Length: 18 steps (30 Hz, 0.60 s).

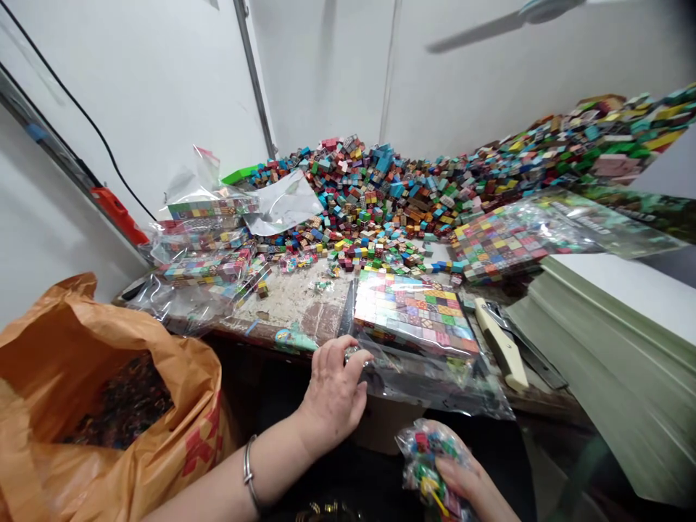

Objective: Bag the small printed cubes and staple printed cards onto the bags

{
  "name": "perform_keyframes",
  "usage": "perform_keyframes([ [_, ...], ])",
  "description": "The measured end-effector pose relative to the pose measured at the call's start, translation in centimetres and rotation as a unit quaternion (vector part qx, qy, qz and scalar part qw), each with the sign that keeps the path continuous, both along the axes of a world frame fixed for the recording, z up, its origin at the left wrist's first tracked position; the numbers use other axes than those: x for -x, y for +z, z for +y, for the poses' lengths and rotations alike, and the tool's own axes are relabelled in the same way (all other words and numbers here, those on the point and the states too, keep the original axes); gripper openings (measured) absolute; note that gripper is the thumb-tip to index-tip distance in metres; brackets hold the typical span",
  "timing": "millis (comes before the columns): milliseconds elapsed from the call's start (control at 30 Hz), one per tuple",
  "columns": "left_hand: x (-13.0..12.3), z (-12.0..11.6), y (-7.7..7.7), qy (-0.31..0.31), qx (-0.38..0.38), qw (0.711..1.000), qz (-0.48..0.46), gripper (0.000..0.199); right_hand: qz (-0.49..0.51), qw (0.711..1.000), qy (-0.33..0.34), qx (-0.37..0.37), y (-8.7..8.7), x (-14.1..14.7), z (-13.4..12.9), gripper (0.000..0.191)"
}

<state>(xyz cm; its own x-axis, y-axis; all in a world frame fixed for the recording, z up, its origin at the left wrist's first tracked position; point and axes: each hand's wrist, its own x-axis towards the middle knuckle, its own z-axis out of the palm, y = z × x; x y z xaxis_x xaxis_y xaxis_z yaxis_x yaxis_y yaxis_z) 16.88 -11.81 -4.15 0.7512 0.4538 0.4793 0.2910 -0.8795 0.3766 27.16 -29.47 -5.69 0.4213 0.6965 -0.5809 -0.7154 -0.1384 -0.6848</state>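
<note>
White walls [326,80] up top, and below them a scuffed workbench [286,293] that's pretty crowded tbh. Loose block pile [380,188] runs across the middle and climbs to the upper right, so one bump there could prob send bits sliding down toward us.

Main thing is the clear sleeve of blocks [416,312], just right of center at the bench's front edge. Its loose plastic sags over that edge, so if we snag it w/ a wrist, the whole lot could tip off, imo. Can't tell if it's sealed; if not, blocks might spill.

Our left hand [334,388] is by the sleeve's near left corner, fingers curled in narrow around smth small, clear and shiny. Too tiny to ID, and slick plastic like that could slip & drop below the bench. Our right hand [462,475], bottom of the frame, is closed on a crinkly bag of colorful pieces [432,464]. It's held low, away from the benchtop, so a weak grip = floor mess. Squeezing too hard might split it, too.

Also watch the cream-handled tool [500,344] right of the sleeve: if that's a blade beside it, it could nick plastic or fingers. Stacked sheets [603,362] at lower right overhang, might slide if elbowed.
</note>
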Motion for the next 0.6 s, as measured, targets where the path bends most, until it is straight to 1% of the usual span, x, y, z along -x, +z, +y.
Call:
perform_keyframes([
  [67,-0.7,0.4,-0.3,0.015,-0.030,0.999,0.021,0.041,-0.001,1.000,-0.002,0.007,0.2,0.1,0.2,0.052],
  [167,-1.7,1.1,-0.6,0.024,-0.071,0.997,0.018,0.035,-0.015,1.000,-0.003,0.019,-0.1,0.2,0.2,0.054],
  [233,-2.0,1.6,-0.5,0.017,-0.085,0.996,0.006,0.028,-0.022,1.000,-0.012,0.007,-0.3,0.1,0.1,0.053],
  [300,-2.1,2.1,-0.3,0.005,-0.084,0.996,-0.014,0.020,-0.025,1.000,-0.010,-0.008,-0.3,0.1,0.1,0.050],
  [367,-2.0,2.4,0.1,0.001,-0.061,0.997,-0.046,0.015,-0.032,0.999,0.000,-0.021,0.1,0.0,0.2,0.048],
  [433,-2.0,2.4,0.6,-0.002,-0.018,0.997,-0.080,0.014,-0.040,0.999,0.019,-0.026,0.9,-0.2,0.5,0.047],
  [500,-2.2,2.2,1.0,-0.016,0.026,0.994,-0.106,0.015,-0.040,0.998,0.044,-0.036,2.0,-0.4,1.0,0.047],
  [600,-2.8,1.8,1.9,-0.030,0.065,0.989,-0.132,0.016,-0.060,0.992,0.067,-0.084,4.1,-1.1,2.2,0.039],
])
